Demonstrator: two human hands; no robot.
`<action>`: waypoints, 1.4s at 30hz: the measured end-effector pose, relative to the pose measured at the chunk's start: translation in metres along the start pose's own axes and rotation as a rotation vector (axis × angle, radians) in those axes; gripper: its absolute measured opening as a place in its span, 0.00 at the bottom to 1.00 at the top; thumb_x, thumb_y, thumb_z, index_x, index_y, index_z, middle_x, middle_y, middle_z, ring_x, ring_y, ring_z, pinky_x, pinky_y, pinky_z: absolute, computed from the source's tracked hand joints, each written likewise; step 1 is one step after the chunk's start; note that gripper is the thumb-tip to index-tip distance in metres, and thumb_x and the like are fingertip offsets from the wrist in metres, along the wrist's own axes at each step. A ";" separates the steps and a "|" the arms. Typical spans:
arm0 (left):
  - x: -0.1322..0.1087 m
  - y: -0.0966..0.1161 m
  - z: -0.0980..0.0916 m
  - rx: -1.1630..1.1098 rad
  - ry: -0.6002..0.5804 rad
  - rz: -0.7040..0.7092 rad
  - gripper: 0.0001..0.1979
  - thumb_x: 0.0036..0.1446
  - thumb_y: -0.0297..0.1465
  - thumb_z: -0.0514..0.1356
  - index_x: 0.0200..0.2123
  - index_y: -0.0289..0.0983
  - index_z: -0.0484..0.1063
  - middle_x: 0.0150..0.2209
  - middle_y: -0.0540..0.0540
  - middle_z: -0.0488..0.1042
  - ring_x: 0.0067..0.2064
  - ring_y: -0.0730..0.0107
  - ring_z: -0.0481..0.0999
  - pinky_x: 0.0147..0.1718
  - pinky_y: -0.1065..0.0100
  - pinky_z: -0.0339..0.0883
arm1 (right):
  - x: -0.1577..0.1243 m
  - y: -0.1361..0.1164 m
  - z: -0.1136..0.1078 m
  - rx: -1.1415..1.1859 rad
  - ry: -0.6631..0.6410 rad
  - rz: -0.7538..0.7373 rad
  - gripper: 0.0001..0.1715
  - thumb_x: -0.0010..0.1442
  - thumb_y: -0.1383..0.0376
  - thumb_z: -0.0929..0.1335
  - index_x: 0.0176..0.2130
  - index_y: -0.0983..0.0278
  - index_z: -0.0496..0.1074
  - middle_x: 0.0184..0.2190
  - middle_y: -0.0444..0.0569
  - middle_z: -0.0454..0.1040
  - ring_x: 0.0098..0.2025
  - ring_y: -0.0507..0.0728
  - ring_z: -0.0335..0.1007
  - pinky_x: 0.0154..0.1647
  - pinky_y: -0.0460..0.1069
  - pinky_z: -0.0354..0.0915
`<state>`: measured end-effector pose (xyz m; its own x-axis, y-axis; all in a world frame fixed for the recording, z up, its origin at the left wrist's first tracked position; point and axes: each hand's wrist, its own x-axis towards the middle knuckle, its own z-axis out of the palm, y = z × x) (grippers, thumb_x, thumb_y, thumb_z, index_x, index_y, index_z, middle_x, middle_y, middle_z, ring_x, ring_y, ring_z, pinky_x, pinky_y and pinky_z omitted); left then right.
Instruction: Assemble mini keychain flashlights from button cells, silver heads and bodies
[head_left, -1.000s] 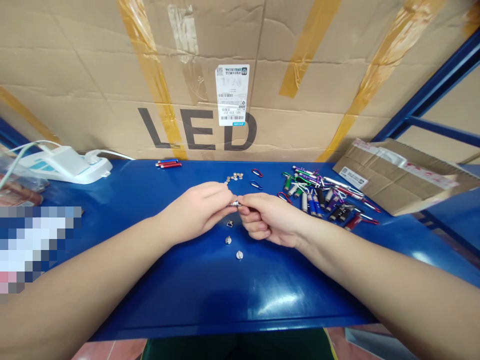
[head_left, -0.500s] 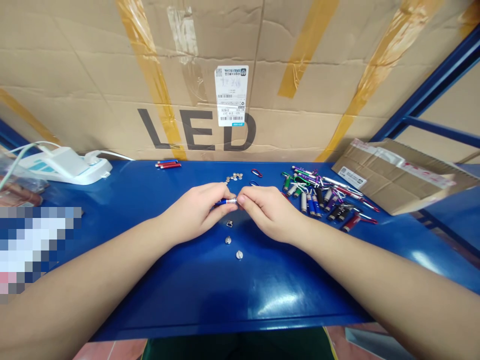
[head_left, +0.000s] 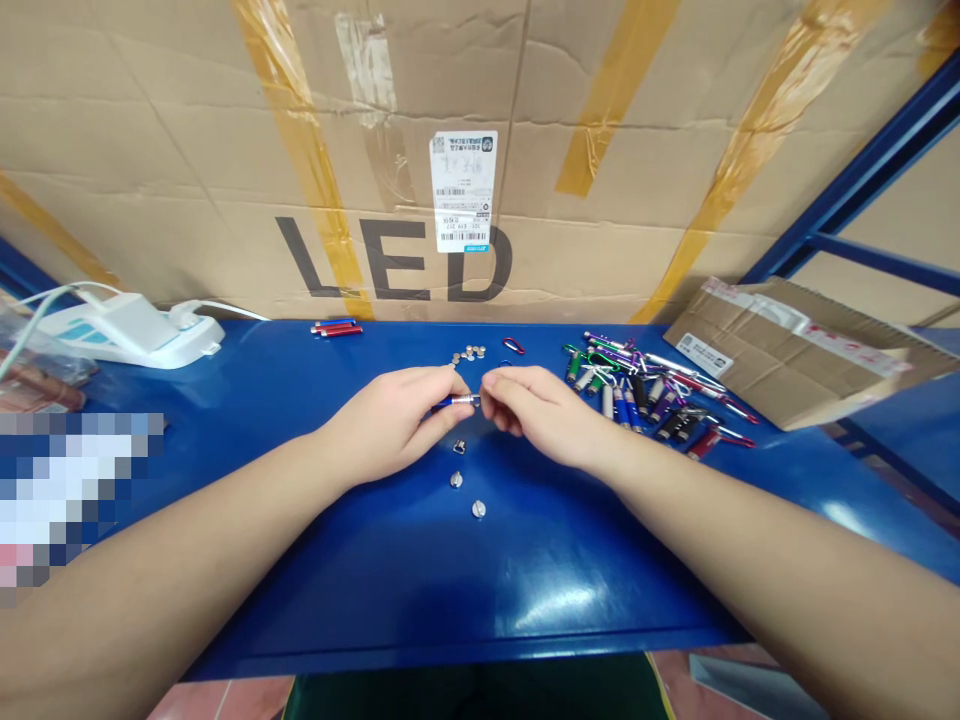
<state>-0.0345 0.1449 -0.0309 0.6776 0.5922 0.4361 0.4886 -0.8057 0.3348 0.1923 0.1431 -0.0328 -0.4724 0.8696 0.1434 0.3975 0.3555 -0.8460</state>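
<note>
My left hand (head_left: 394,420) grips a slim blue mini torch (head_left: 453,402) between thumb and fingers, over the blue tabletop (head_left: 450,600). My right hand (head_left: 541,415) pinches at the torch's silver end, fingertips against it. Below the hands lie several small silver screw-on parts, among them a round cap (head_left: 478,510) and a squarer piece (head_left: 459,447). Beyond the fingertips is a small heap of button cells (head_left: 469,352). A red carabiner (head_left: 513,345) lies close by, and my right hand partly hides a blue one.
A pile of carabiner torches (head_left: 645,395) lies to the right, with a cardboard flap (head_left: 795,350) past it. A few red and blue torch bodies (head_left: 335,328) lie at the back. A white power strip (head_left: 127,330) sits at back left. A large cardboard box (head_left: 390,150) walls the back edge.
My hands have moved closer to level, and the blue torch body now shows in my left hand's grip. My right hand has shifted up and now covers most of the blue carabiner.
</note>
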 end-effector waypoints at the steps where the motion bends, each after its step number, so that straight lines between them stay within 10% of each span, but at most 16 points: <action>1: 0.000 0.000 -0.001 0.009 -0.012 -0.017 0.11 0.73 0.37 0.53 0.44 0.39 0.73 0.40 0.48 0.80 0.41 0.66 0.79 0.43 0.66 0.70 | 0.001 0.004 -0.008 -0.139 0.035 -0.022 0.24 0.74 0.57 0.58 0.31 0.62 0.70 0.27 0.46 0.72 0.32 0.55 0.68 0.39 0.50 0.63; 9: 0.000 -0.007 -0.009 0.025 -0.015 -0.185 0.11 0.72 0.39 0.54 0.46 0.39 0.71 0.43 0.45 0.80 0.42 0.63 0.80 0.44 0.63 0.73 | 0.002 0.017 -0.054 -0.824 0.009 0.140 0.09 0.64 0.62 0.70 0.41 0.63 0.78 0.43 0.56 0.80 0.43 0.64 0.75 0.45 0.56 0.66; 22: 0.000 -0.009 -0.006 -0.064 -0.059 -0.258 0.14 0.72 0.39 0.54 0.52 0.39 0.71 0.48 0.45 0.80 0.45 0.62 0.79 0.46 0.62 0.71 | -0.006 -0.006 -0.038 -0.550 -0.263 0.258 0.18 0.55 0.75 0.71 0.45 0.62 0.81 0.35 0.47 0.82 0.34 0.55 0.76 0.36 0.49 0.67; 31: 0.001 -0.009 -0.001 -0.235 -0.053 -0.279 0.15 0.73 0.41 0.52 0.49 0.38 0.73 0.41 0.46 0.78 0.41 0.65 0.77 0.44 0.64 0.69 | -0.003 -0.002 -0.032 0.019 0.051 -0.087 0.11 0.61 0.61 0.72 0.43 0.63 0.81 0.31 0.45 0.76 0.34 0.54 0.69 0.36 0.50 0.65; 42: 0.000 -0.003 0.008 -0.695 -0.060 -0.315 0.15 0.73 0.42 0.54 0.49 0.36 0.70 0.34 0.50 0.67 0.29 0.75 0.64 0.29 0.70 0.62 | -0.001 0.001 -0.006 0.440 0.169 -0.140 0.16 0.56 0.60 0.79 0.38 0.62 0.72 0.33 0.45 0.79 0.35 0.53 0.79 0.44 0.52 0.76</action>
<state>-0.0318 0.1475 -0.0389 0.6019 0.7747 0.1937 0.2189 -0.3933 0.8930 0.1975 0.1445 -0.0307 -0.3492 0.8802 0.3214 -0.0474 0.3260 -0.9442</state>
